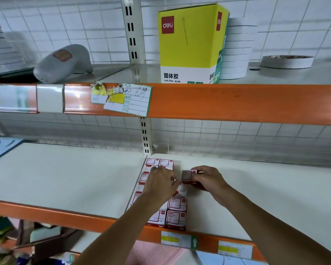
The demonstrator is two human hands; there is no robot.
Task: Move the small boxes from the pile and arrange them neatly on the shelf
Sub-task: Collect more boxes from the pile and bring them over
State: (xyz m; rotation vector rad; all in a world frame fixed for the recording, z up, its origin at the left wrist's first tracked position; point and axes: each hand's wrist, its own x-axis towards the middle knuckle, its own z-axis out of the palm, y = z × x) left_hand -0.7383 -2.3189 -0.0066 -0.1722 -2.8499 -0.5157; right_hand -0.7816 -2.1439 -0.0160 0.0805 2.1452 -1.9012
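Observation:
Several small red-and-white boxes stand in two rows on the white middle shelf, running from the back post to the orange front edge. My right hand grips one more small box just right of the rows, near their back end. My left hand lies on top of the arranged boxes, fingers reaching toward the held box; its fingertips hide part of the rows. Two boxes show at the very back.
On the upper shelf stand a yellow glue-stick carton, a stack of white tape rolls, a flat roll and a grey scanner. A blue folder lies at the middle shelf's left end. Cluttered goods sit below.

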